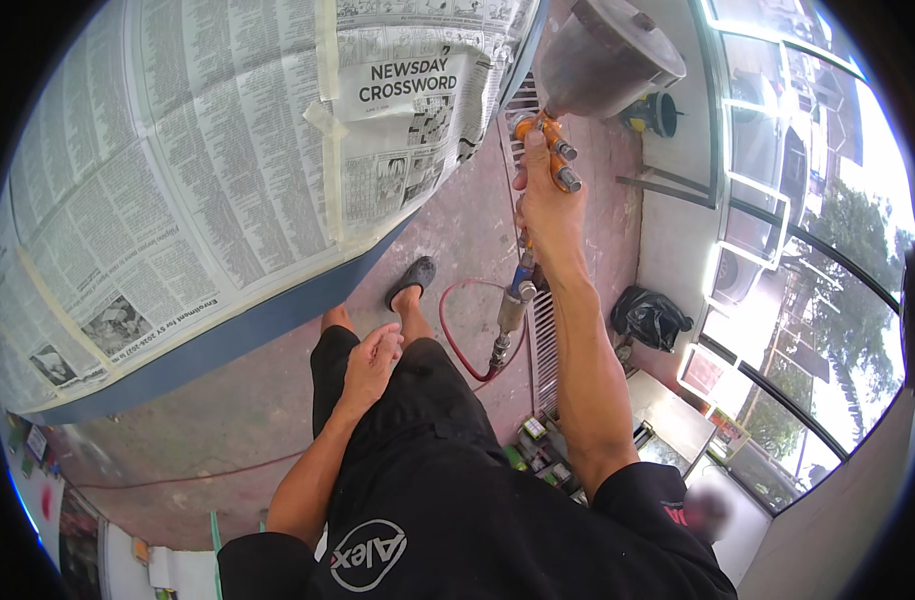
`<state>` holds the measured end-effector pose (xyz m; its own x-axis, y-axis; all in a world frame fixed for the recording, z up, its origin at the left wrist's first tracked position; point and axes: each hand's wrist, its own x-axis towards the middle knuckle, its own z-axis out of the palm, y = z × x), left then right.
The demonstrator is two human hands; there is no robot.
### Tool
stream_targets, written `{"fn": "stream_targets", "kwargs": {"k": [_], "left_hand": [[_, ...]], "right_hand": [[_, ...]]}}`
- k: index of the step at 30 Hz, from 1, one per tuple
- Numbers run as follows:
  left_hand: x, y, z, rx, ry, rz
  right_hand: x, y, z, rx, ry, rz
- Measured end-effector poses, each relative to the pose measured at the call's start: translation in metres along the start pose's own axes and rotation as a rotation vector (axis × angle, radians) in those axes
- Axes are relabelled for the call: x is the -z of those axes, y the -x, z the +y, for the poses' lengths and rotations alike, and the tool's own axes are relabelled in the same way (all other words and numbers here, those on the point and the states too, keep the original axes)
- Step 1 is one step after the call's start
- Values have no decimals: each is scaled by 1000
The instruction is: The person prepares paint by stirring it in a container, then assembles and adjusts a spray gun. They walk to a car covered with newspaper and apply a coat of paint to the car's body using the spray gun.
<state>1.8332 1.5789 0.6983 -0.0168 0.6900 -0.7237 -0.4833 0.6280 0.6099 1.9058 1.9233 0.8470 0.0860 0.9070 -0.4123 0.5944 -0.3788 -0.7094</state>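
Note:
My right hand (552, 200) is wrapped round the handle of a spray gun (554, 130) with an orange body and silver knobs. On top of the gun sits a tilted grey metal cup (607, 65). Below the grip hang a blue fitting and a metal inline piece (510, 312), joined to a red hose (455, 350). My left hand (373, 368) is held low in front of my thigh, its fingers loosely curled and nothing visible in them. Left of the gun is a large blue-grey panel (232, 350), mostly covered by newspaper (207, 160) stuck down with masking tape (329, 130).
A floor grate (544, 350) runs under the gun. Against the right wall are a black plastic bag (650, 318) and a dark bucket (661, 114). Large windows (777, 250) fill the right side. Several small items (547, 455) lie beside me. Another hose (197, 475) crosses the floor behind.

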Motion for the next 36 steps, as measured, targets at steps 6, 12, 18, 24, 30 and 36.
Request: {"fn": "stream_targets", "kwargs": {"k": [6, 12, 18, 24, 30, 36], "left_hand": [[0, 0, 4, 6, -3, 0], [-2, 0, 1, 3, -19, -11], [-3, -1, -3, -38, -135, -8], [8, 13, -8, -34, -492, 22], [-2, 30, -3, 74, -472, 40], [-83, 11, 32, -103, -112, -70]], "right_hand": [[9, -5, -47, 142, -36, 35], [23, 0, -48, 262, -68, 76], [26, 18, -18, 200, -60, 73], [37, 28, 25, 89, -153, 57], [57, 48, 41, -3, -268, -20], [84, 63, 85, 2, -544, -33]]}}
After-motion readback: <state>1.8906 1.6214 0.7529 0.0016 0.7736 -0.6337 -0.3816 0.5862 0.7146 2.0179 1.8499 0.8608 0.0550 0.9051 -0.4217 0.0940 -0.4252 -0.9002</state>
